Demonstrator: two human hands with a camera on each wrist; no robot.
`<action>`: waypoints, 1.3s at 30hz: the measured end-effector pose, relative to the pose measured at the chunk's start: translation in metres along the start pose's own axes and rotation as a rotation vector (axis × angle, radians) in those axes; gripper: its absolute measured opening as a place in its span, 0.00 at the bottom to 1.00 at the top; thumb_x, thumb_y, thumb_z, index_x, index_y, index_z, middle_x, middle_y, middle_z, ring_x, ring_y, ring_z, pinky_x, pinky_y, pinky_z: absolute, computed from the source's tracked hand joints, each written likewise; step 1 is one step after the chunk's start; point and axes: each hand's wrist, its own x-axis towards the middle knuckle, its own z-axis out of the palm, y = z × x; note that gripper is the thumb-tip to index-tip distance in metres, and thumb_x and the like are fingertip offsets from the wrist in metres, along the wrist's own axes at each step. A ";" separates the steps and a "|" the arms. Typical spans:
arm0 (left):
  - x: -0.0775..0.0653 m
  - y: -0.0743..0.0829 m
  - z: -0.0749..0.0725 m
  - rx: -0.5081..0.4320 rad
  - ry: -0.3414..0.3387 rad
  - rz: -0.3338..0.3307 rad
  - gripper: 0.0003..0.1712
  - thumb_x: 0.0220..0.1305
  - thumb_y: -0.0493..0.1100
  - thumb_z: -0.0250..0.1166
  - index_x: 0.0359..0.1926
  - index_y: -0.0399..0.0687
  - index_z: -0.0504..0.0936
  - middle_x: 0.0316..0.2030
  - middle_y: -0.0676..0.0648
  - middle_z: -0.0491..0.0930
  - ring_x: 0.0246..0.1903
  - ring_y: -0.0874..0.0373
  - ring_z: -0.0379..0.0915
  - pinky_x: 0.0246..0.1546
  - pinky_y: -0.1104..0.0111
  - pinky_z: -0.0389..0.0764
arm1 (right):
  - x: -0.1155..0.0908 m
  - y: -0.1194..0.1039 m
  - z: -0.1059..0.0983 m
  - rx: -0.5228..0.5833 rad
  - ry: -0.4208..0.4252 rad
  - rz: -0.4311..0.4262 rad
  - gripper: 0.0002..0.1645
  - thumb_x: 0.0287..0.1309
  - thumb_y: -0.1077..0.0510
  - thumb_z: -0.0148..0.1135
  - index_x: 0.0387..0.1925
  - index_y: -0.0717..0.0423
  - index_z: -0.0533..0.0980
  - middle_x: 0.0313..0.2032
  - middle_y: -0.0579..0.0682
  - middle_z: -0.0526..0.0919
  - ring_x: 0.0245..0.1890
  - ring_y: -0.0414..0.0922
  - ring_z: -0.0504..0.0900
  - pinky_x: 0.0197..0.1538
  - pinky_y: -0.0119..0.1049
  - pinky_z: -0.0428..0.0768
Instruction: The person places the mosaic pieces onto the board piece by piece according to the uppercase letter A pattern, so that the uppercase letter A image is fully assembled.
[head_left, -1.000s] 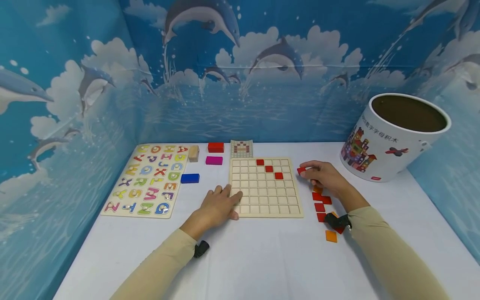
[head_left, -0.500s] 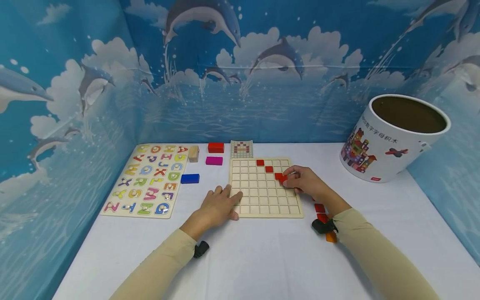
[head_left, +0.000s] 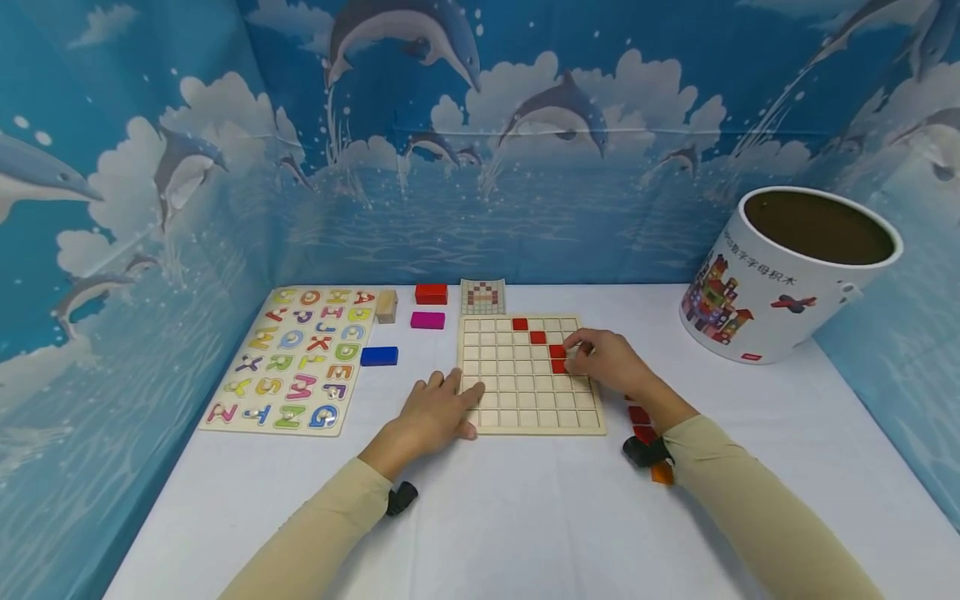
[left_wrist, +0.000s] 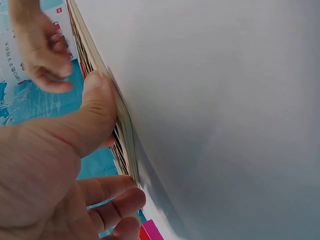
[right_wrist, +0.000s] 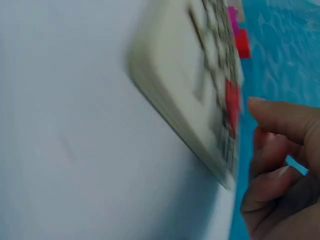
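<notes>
My left hand [head_left: 433,412] rests at the near left corner of a wooden grid board [head_left: 525,406], its fingers spread. In the left wrist view the thumb lies against the board's edge [left_wrist: 128,137], with the other fingers along the corner. Several red square tiles sit in the board's cells in a slanting line from the back. The nearest red tile [head_left: 558,367] lies in a cell beside the fingertips of my right hand [head_left: 611,364]. In the blurred right wrist view, that hand's fingers are loosely bent, apart from the red on the board, and hold nothing.
Loose red tiles [head_left: 639,415] and an orange tile [head_left: 662,474] lie right of the board, partly under the right arm. Behind it stands a pattern card [head_left: 483,297]. To the left are a blue block [head_left: 379,357] and a letter puzzle [head_left: 281,362]. A white bucket [head_left: 780,287] stands back right.
My right hand has carried a red tile left from beside the board, set it in a cell below the other red tiles and let go. The left hand stays in place.
</notes>
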 end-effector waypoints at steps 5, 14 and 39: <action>0.001 0.001 -0.001 0.004 -0.009 0.001 0.44 0.64 0.60 0.67 0.77 0.59 0.64 0.76 0.36 0.60 0.66 0.42 0.60 0.58 0.51 0.68 | -0.014 0.005 -0.046 0.021 0.143 0.035 0.24 0.67 0.51 0.67 0.60 0.57 0.76 0.39 0.57 0.76 0.35 0.54 0.74 0.36 0.43 0.78; 0.002 0.000 0.000 0.019 -0.017 -0.004 0.44 0.64 0.61 0.66 0.78 0.59 0.64 0.76 0.36 0.59 0.65 0.43 0.61 0.59 0.50 0.68 | -0.053 0.043 -0.075 0.057 0.016 0.165 0.31 0.66 0.49 0.68 0.65 0.56 0.73 0.50 0.59 0.77 0.43 0.55 0.74 0.38 0.41 0.79; 0.002 0.002 -0.002 0.021 -0.031 -0.007 0.44 0.64 0.61 0.67 0.78 0.59 0.64 0.76 0.36 0.59 0.67 0.42 0.60 0.63 0.48 0.68 | -0.084 0.071 -0.051 -0.056 -0.067 0.242 0.23 0.62 0.52 0.70 0.54 0.59 0.79 0.44 0.56 0.77 0.47 0.53 0.73 0.44 0.38 0.78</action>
